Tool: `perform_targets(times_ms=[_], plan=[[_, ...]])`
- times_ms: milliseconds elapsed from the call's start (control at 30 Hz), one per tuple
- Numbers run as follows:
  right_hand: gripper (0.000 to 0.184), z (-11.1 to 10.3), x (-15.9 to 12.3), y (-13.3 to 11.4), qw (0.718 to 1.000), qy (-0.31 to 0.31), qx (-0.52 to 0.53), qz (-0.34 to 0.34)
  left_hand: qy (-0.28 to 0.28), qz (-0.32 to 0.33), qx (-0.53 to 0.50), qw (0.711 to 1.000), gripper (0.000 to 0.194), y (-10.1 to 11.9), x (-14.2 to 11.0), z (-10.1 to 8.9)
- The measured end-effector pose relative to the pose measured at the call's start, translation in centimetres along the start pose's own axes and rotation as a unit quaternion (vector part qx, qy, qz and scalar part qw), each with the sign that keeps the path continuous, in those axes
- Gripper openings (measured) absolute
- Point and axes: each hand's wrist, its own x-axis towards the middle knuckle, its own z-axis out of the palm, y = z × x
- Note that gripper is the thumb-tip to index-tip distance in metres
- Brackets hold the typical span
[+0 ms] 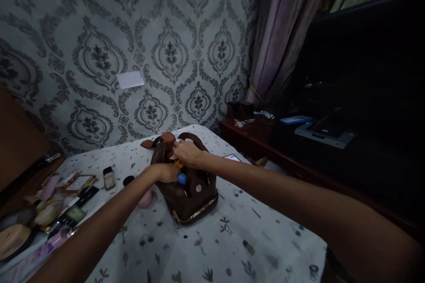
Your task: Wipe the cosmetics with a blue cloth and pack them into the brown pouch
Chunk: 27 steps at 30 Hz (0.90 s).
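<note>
A brown leather handbag (pixel 195 201) with a gold-toned zip stands unzipped on the patterned white sheet (pixel 199 252). Over the near left side of its mouth lies my left hand (pixel 167 172), its fingers mostly hidden inside. A small round blue item (pixel 181 179) shows right at those fingertips, and a yellow-orange item (pixel 179 163) sits just above. My right hand (pixel 187 152) reaches into the far part of the opening with fingers curled together. Something small and white (pixel 177 141) shows by these fingers; its kind is unclear. A brown strap (pixel 168 138) rests behind the bag.
Left of the bag are a pink round item (pixel 145 199) and a foundation bottle (pixel 108 178). Assorted cosmetics (pixel 76 214) crowd the left side. A phone (pixel 232 158) lies right of the bag. Beyond the bed's right edge stands a dark red desk (pixel 237 135).
</note>
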Motion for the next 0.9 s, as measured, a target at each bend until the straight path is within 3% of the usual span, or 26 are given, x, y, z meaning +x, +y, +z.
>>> perform_targets(times_ms=[100, 233, 500, 667, 900], plan=[[0.028, -0.3, 1.2, 0.9, 0.999, 0.015, -0.032, -0.014, 0.004, -0.002, -0.008, 1.0, 0.014, 0.1, 0.0, 0.0], [0.025, 0.4, 2.1, 1.9, 0.998, -0.01, -0.057, 0.009, 0.007, -0.002, -0.019, 1.0, 0.013, -0.2, 0.0, 0.2], [0.042, -0.5, 1.1, 2.1, 0.996, -0.01, -0.087, 0.027, 0.023, 0.005, -0.039, 0.999, 0.013, -0.6, 0.1, 0.5], [0.026, -1.0, 1.3, 2.9, 0.994, -0.035, -0.102, 0.016, 0.015, 0.007, -0.045, 0.999, 0.012, -0.4, -0.1, 0.3], [0.023, -1.5, 1.3, 3.6, 0.993, -0.047, -0.106, -0.033, -0.008, 0.021, -0.071, 0.997, 0.011, -0.9, -0.1, 0.3]])
